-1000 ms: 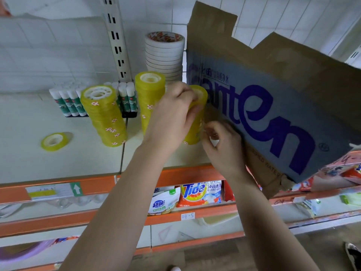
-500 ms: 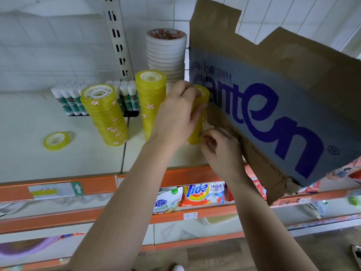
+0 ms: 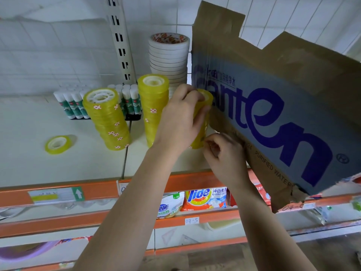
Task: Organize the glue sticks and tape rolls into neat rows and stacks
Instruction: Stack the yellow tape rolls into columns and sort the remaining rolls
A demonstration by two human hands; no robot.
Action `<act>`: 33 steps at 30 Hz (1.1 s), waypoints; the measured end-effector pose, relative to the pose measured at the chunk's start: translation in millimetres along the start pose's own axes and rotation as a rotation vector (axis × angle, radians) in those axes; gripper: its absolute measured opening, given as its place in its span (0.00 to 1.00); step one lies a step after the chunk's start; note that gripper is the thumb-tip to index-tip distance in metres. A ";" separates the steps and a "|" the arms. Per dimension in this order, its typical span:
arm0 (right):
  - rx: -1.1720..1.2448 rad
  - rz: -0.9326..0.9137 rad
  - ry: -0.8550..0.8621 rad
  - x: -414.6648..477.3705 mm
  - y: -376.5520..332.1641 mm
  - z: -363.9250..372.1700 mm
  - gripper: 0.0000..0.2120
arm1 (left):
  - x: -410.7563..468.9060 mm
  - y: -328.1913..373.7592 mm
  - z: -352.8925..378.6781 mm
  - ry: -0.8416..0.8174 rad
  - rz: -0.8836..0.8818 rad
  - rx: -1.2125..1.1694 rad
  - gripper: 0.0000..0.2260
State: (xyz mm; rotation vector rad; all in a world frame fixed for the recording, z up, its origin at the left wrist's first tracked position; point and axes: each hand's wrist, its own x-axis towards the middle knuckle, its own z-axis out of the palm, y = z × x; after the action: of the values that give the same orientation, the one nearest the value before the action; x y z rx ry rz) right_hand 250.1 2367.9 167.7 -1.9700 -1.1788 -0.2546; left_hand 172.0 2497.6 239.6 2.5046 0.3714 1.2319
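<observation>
I judge the job mostly done. The glue sticks (image 3: 76, 104) stand in rows at the back of the shelf (image 3: 29, 153), and the white tape stack (image 3: 169, 57) and two yellow tape stacks (image 3: 106, 122) are upright. My left hand (image 3: 179, 118) wraps the third yellow stack (image 3: 204, 102) beside the cardboard box (image 3: 273, 106), and my right hand (image 3: 224, 157) pinches its base. One loose tape roll (image 3: 58, 144) lies well apart, unstacked.

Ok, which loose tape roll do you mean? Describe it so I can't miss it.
Start at the white shelf with the orange front edge. Left of the leaning yellow tape stack, apart from it, lies one yellow roll. It alone is unstacked.
</observation>
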 end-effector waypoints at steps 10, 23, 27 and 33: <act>0.021 0.007 0.017 -0.7 -3.0 -0.6 0.03 | -2.7 3.9 -1.0 -0.011 0.024 0.060 0.10; 0.086 -0.069 0.113 -2.1 -44.6 -0.5 0.05 | -42.7 -2.3 -65.5 0.098 0.098 0.194 0.07; 0.177 -0.111 0.102 -1.3 -77.2 16.8 0.04 | -65.8 -25.2 -94.9 0.092 0.005 0.276 0.08; 0.328 -0.251 -0.083 0.9 -128.2 65.0 0.04 | -108.2 -76.6 -140.3 0.067 -0.188 0.384 0.08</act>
State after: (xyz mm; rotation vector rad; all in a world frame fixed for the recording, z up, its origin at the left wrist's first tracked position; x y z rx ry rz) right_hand 132.4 2446.1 194.4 -1.5617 -1.4248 -0.0990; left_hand -11.2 2551.9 212.4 2.6610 0.9169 1.2694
